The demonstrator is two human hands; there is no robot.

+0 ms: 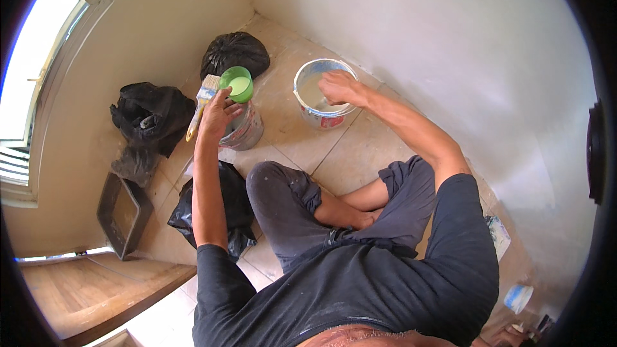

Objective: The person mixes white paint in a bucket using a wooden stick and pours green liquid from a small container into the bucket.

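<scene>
My left hand (220, 114) is closed on a small green cup (232, 77) with pale liquid in it. Just left of that hand is a paintbrush (204, 97) with pale bristles and a yellowish handle end; whether the hand touches it I cannot tell. Below the cup stands a paint-smeared bucket (247, 132), partly covered by the hand. My right hand (339, 87) is a fist over the right side of a white bucket (308, 115), which holds whitish liquid. Whatever the fist grips, if anything, is hidden.
Black plastic bags (234, 51) lie at the back, on the left (151, 115) and by my left knee (222, 202). A dark angular frame (125, 209) leans near a wooden panel (96, 289). Walls enclose the corner, with a window (38, 71) at left. A white-and-blue container (517, 297) lies at lower right.
</scene>
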